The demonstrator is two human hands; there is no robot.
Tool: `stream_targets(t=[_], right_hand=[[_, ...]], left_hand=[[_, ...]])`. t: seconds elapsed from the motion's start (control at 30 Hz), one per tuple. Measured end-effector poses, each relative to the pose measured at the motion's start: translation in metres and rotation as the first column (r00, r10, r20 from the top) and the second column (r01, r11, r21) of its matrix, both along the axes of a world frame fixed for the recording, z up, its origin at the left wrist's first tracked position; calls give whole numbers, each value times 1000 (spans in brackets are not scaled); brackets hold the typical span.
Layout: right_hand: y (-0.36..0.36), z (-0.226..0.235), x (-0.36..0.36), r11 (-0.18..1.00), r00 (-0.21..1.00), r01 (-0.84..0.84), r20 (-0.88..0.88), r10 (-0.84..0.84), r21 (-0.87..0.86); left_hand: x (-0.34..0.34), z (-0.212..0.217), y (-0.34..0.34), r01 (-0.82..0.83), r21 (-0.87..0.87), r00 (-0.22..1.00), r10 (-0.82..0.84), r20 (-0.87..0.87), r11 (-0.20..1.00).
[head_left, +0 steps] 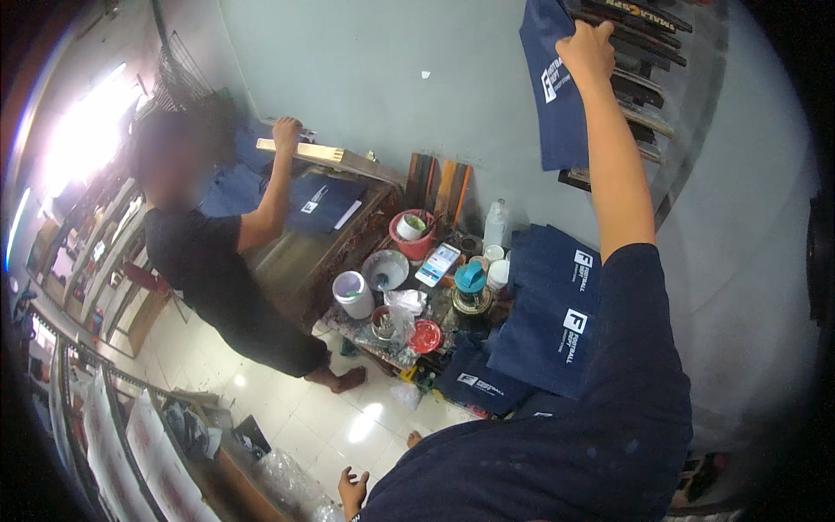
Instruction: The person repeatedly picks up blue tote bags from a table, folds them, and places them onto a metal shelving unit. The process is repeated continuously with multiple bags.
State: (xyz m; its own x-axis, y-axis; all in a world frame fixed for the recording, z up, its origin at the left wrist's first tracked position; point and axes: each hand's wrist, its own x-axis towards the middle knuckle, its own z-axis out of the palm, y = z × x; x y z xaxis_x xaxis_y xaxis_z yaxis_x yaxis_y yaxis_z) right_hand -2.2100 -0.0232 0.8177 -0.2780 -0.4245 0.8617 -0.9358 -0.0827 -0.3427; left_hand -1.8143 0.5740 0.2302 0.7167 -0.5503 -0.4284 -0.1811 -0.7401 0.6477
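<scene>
My right hand [587,54] is raised high at the upper right, its fingers closed over the upper edge of a navy fabric piece [561,130] with a white print. The piece hangs down against a wall rack of dark slats [644,96]. Low in the view my left hand [352,492] hangs above the floor with its fingers apart and nothing in it. More navy printed pieces [544,352] lie overlapped beside and below my right arm, some partly hidden by my sleeve.
A cluttered low table holds a phone [437,264], a red bucket [412,247], a white tub [352,294], a teal-lidded jar [470,287] and a clear bottle [495,224]. Left of it, a co-worker [217,252] grips a wooden frame [335,157] over a printing table. Racks [139,435] stand lower left.
</scene>
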Motion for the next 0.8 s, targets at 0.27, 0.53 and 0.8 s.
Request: stream_targets(t=[0.27, 0.53, 0.8], right_hand=[[-9, 12, -3, 976, 958, 38, -269, -97, -214], [-54, 60, 17, 966, 942, -223, -227, 249, 132], [-50, 41, 63, 929, 909, -118, -338, 243, 350]], left_hand=[[47, 4, -45, 226, -11, 973, -225, 59, 974], [45, 8, -73, 244, -56, 969, -241, 45, 968], [27, 43, -89, 323, -203, 945, -304, 118, 924]])
